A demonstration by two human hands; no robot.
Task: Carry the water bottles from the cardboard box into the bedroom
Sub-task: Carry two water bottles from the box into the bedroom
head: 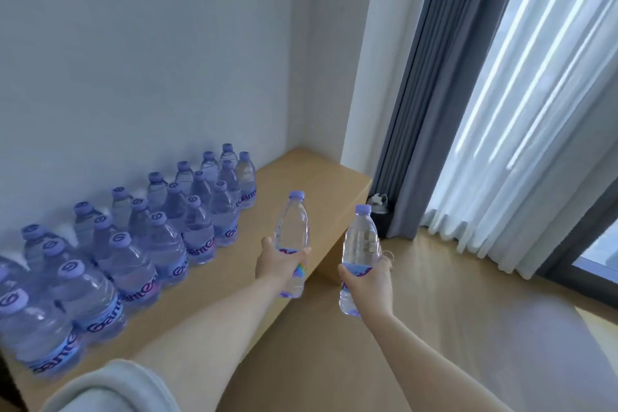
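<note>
Your left hand [278, 262] and right hand [368, 281] each have fingers wrapped round an upright bottle, left bottle [290, 237] over the desk [311, 177] edge, right bottle [359, 254] over open floor [451, 294].

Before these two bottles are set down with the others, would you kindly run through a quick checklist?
1. Left hand grips the left bottle at its label: ok.
2. Right hand grips the right bottle: ok.
3. Both purple caps on: ok.
4. Both bottles upright: ok.
5. Bare space on the wooden ledge beyond the bottle rows: ok.
6. Rows stable: cannot tell.
</note>
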